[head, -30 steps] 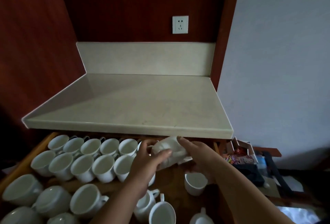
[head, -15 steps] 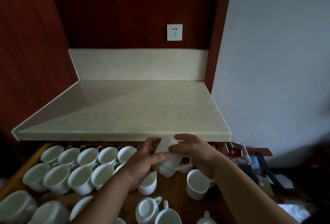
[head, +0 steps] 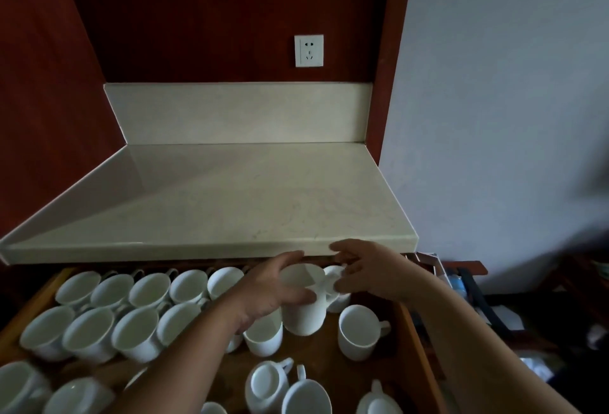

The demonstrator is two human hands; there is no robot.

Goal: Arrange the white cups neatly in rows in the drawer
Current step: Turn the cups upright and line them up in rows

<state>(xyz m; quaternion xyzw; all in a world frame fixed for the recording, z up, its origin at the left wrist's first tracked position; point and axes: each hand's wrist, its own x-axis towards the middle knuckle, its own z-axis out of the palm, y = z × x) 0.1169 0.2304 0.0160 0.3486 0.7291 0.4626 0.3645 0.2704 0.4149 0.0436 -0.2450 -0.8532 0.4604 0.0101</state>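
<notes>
White glazed cup (head: 303,301) is sitting upright, mouth up, centre of frame just below the counter edge, w/ its base hanging over the drawer floor, not clearly set down yet. Its handle is pointing right, toward the right hand (head: 369,273). Left hand (head: 270,291) is wrapping the cup's left wall, thumb over the far rim, fingers curled across the front: a firm clasp on the body. Right hand is closing thumb and fingertips around the handle area; can't tell if it's the held cup's handle or the small cup behind that it's pinching.

Key relation: the open slot is lying at the right end of the back row (head: 148,288), just beyond and left of the cup, so the left hand is nearer and probably steering. Second row (head: 108,331) is running lower left. Loose cup (head: 357,331) is standing just right of the held one, more are scattered bottom centre. Wooden drawer (head: 415,341) rim is running down the right; pale stone countertop (head: 230,202) is overhanging the back.
</notes>
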